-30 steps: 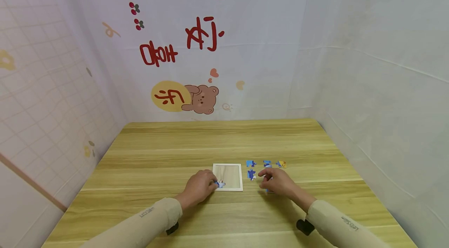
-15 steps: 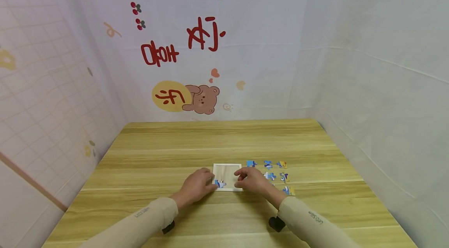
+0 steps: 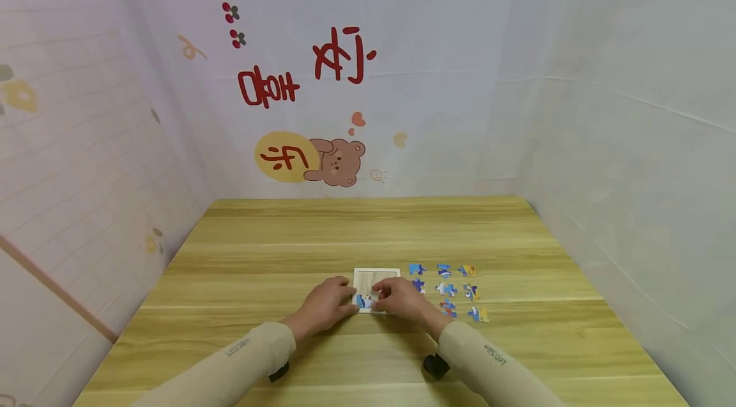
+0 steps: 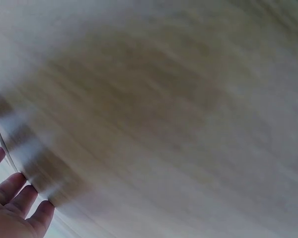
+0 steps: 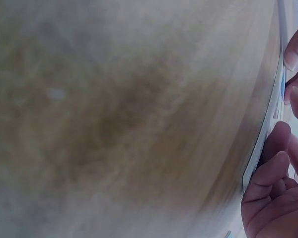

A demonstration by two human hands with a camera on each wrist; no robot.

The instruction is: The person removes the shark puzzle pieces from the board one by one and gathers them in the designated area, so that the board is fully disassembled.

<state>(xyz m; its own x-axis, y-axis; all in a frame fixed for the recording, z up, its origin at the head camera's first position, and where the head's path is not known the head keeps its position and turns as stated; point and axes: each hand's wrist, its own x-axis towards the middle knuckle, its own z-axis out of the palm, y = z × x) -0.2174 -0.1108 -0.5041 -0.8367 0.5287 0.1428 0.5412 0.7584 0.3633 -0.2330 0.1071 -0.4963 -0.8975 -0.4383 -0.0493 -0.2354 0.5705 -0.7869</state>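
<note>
A white square frame (image 3: 376,269) lies on the wooden table. In its near left corner sits a blue and white puzzle piece (image 3: 361,301). My left hand (image 3: 324,303) rests at the frame's left edge, its fingertips touching the rim, as the left wrist view also shows at the fingers (image 4: 24,198). Over the frame's near right part reaches my right hand (image 3: 402,300), with bent thumb and index finger at the piece's right side. Whether they pinch the piece cannot be told. In the right wrist view, bent fingers (image 5: 270,173) lie along the frame's edge.
Several loose puzzle pieces lie in rows to the frame's right, among them a blue one (image 3: 416,269), a blue and yellow one (image 3: 467,271) and a white and yellow one (image 3: 477,314). Pale curtain walls (image 3: 425,75) stand behind and beside the table (image 3: 368,228).
My right hand has moved left from the loose pieces to the piece in the frame, uncovering those beneath it. My left hand has stayed at the frame's left edge.
</note>
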